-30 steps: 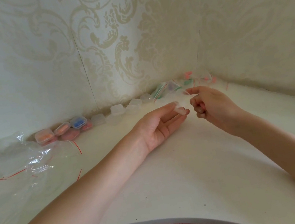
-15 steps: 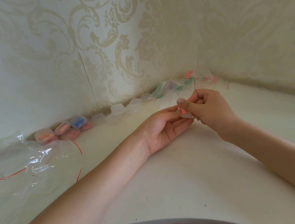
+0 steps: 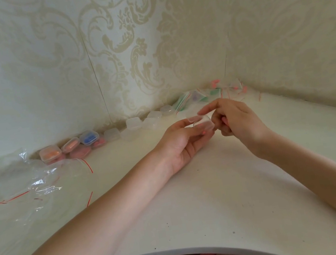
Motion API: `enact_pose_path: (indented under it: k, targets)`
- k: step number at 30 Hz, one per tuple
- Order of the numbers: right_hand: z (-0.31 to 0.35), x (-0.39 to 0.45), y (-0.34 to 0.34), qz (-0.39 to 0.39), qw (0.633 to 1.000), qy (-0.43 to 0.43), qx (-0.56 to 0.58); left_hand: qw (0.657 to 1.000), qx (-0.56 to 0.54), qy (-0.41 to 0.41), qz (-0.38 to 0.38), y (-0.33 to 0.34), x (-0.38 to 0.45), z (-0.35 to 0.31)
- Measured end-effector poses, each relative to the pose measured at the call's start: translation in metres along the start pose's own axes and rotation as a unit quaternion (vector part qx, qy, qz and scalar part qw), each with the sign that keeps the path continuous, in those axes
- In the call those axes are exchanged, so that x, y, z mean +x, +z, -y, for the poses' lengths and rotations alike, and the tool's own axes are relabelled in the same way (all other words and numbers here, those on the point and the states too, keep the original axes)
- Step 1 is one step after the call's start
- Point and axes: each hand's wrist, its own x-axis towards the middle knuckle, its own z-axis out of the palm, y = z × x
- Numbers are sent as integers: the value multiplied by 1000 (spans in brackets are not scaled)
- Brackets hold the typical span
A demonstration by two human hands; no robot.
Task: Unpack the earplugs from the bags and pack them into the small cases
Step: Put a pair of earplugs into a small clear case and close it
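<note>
above the white desk (image 3: 198, 200), the left hand (image 3: 180, 145) pinches a small clear case (image 3: 203, 123) between thumb and fingers, a pink earplug (image 3: 203, 132) at its lower edge; the right hand (image 3: 236, 118) is just beside it, fingers curled, forefinger out over the case, whether it holds anything i cannot tell

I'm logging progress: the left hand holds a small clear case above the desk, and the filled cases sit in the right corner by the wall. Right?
Not quite. The head view shows the left hand holding the small clear case, but the filled cases sit at the left along the wall; the right corner holds bags.
</note>
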Motion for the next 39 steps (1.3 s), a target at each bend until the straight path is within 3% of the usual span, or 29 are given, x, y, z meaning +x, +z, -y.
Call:
enact_pose_path:
  k: [9,15,18,23,31,39]
  targets:
    - [-5,-1,0,31,999,-19,27,996,-6,54,-67,-6,10,1]
    - [-2,0,-3,15,1000,-16,-3,998,9,38,-59,0,5,0]
    - [-4,1,-3,33,999,22,-13,998,6,21,-65,1,3,-3]
    - [1,1,-1,44,993,90,63,997,19,14,-70,2,3,-4]
    - [-2,-1,-5,-10,999,0,50,997,65,19,-38,0,3,-3]
    - [-3,-7,1,4,977,-151,-150,995,96,27,-18,2,0,-1]
